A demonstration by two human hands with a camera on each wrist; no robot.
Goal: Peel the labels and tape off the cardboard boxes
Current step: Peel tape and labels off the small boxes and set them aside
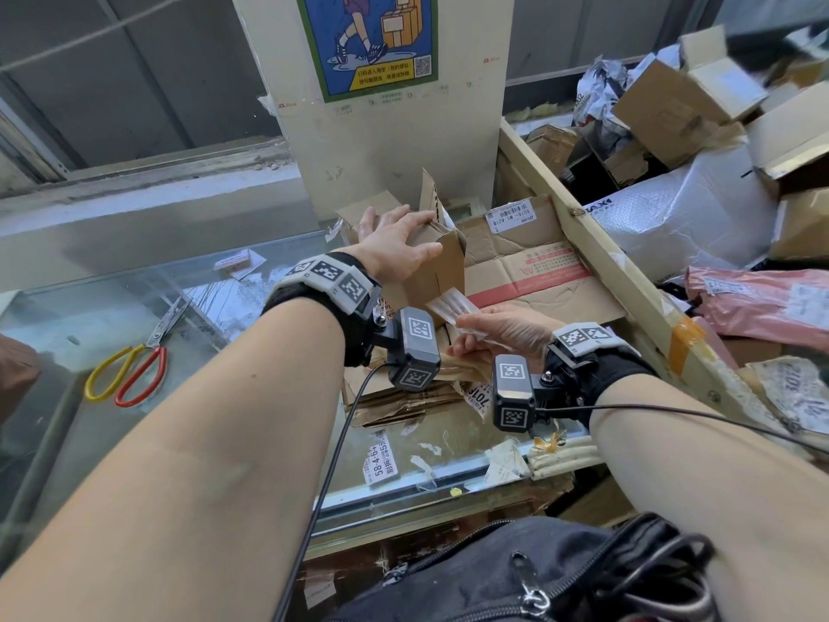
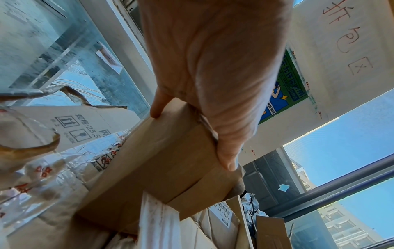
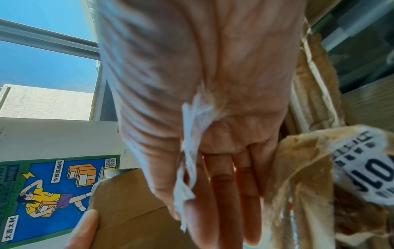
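Left hand (image 1: 397,244) clamped over top of box (image 1: 430,262), thumb on near face, fingers on far side. Box upright on flattened cardboard (image 1: 538,271) atop glass surface (image 1: 112,307), flap up. Right hand (image 1: 502,329) pinching strip of tape (image 1: 444,305) between thumb and fingers, strip half peeled, far end attached to box's front corner. Scissors (image 1: 130,374) lying left on surface, well apart.

Head view: high, facing forward and down over both forearms. Wrist views: very close under each palm, facing along the fingers, tilted upward. All share the cardboard box (image 1: 430,258) and wall poster (image 1: 365,40).
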